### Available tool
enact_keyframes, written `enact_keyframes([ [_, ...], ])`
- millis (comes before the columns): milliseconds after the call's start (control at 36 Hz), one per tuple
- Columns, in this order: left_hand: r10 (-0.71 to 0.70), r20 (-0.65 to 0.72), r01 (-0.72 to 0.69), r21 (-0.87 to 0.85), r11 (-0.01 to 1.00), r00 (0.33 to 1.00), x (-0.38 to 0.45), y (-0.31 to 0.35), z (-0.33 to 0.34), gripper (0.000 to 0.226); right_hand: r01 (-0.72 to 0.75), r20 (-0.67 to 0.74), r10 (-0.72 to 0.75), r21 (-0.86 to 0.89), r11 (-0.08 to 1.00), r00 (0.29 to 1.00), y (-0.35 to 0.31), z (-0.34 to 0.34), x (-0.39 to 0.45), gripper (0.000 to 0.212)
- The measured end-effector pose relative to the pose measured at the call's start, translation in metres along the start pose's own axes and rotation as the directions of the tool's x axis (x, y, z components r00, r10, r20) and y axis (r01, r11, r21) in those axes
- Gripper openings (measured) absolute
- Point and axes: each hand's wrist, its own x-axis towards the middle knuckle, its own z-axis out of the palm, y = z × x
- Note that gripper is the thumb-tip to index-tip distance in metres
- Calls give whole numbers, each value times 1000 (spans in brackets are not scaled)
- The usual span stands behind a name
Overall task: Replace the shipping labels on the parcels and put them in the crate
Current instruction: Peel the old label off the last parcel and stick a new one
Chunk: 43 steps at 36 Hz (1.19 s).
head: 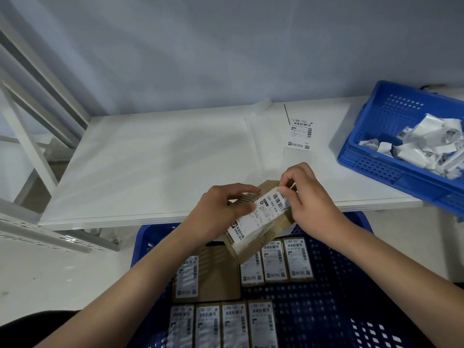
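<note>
A white table (pixel 150 159) spans the far half of the scene. Below its near edge sits a large blue crate (pixel 339 297) holding labelled brown parcels (pixel 273 262) laid flat in rows, their long axes running near to far. A smaller blue basket (pixel 376 151) at the far right holds crumpled white label scraps (pixel 426 144). A loose label sheet (pixel 300 135) lies flat on the table, right of centre. Above the crate's far edge, a brown parcel (pixel 278 222) is held tilted, its long axis running from near left to far right. The left hand (pixel 223 209) grips its left side, fingers curled round it. The right hand (pixel 308 197) pinches the far-right end of the white shipping label (pixel 258 214) on the parcel.
</note>
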Motion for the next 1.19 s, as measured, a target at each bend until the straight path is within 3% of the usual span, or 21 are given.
enact_keyframes([
  [333,-33,13,33,-26,999,999,1,-2,3,23,145,-74,-160,-180,973,984,4,7,-5,8],
  [500,-46,-2,45,-31,998,999,2,-3,3,21,214,-18,-228,-282,935,974,-1,6,-6,7],
  [611,-58,-34,56,-48,997,998,1,-6,4,20,159,-27,-167,-185,970,986,-3,5,-6,6],
  [750,-65,-31,63,-85,994,997,2,-4,5,22,64,-75,-70,-87,994,995,1,3,-3,31],
  [917,-71,-43,67,-89,994,997,3,-5,7,21,96,-122,-110,-113,989,986,4,2,-2,13],
  [1194,-62,-39,61,-39,997,997,3,-9,7,23,55,-83,-63,-95,994,995,0,1,-2,6],
])
